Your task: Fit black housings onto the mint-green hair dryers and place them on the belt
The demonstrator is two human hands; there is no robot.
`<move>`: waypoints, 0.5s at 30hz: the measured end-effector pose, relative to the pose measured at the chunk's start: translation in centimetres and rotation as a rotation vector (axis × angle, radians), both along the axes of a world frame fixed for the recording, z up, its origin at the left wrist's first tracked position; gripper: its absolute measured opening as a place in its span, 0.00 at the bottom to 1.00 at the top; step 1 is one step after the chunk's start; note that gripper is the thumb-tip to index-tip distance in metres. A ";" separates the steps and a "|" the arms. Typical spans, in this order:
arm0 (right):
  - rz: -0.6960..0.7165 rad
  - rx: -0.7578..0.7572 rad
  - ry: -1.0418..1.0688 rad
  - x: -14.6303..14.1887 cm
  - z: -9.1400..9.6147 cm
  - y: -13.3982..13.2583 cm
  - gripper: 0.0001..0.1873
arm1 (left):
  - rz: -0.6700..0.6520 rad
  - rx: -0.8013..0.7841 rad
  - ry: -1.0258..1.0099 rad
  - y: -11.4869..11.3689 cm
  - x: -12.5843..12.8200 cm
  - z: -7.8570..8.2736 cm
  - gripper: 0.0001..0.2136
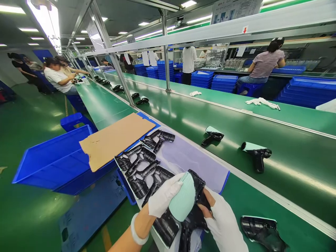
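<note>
My left hand (pixel 164 194), in a white glove with a pale bangle at the wrist, grips a mint-green ribbed cover (pixel 181 197). My right hand (pixel 222 224), also gloved, holds a glossy black moulded housing (pixel 199 189) against that cover. Below them, several black housing shells (pixel 139 168) lie on a lilac plastic sheet (pixel 194 157) in a blue tray. One loose black shell (pixel 262 231) rests on the green conveyor belt (pixel 296 178) to my right. Two black-and-mint hair-dryer-like units (pixel 257 154) lie farther along it.
A cardboard sheet (pixel 115 140) covers part of the tray. A large blue crate (pixel 52 161) stands left of it. Co-workers (pixel 59 75) sit along the line, with stacked blue crates (pixel 165 71) beyond. White gloves (pixel 262 103) lie on the far bench.
</note>
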State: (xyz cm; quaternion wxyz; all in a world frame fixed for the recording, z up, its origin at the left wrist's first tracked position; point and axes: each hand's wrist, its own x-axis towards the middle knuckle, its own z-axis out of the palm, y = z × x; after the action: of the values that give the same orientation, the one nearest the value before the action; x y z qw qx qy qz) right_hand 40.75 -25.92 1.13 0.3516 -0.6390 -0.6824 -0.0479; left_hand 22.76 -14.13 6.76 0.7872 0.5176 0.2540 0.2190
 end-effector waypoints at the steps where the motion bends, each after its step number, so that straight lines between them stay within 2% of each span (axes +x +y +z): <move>1: -0.002 -0.002 -0.008 0.0 0.1 0.0 0.23 | 0.004 0.000 0.004 0.0 0.0 0.0 0.29; 8: -0.061 0.058 -0.187 -0.4 0.8 0.3 0.20 | 0.080 0.053 0.079 -0.2 0.3 0.3 0.23; 15: -0.127 0.076 -0.272 -0.9 0.5 0.1 0.20 | 0.108 0.096 0.106 -0.7 1.2 1.0 0.25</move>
State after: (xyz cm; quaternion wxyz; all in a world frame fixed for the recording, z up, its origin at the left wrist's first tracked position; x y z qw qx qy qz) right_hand 39.87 -25.81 1.59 0.2760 -0.6547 -0.6797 -0.1821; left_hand 23.97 -14.85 7.78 0.7339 0.5511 0.3123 0.2453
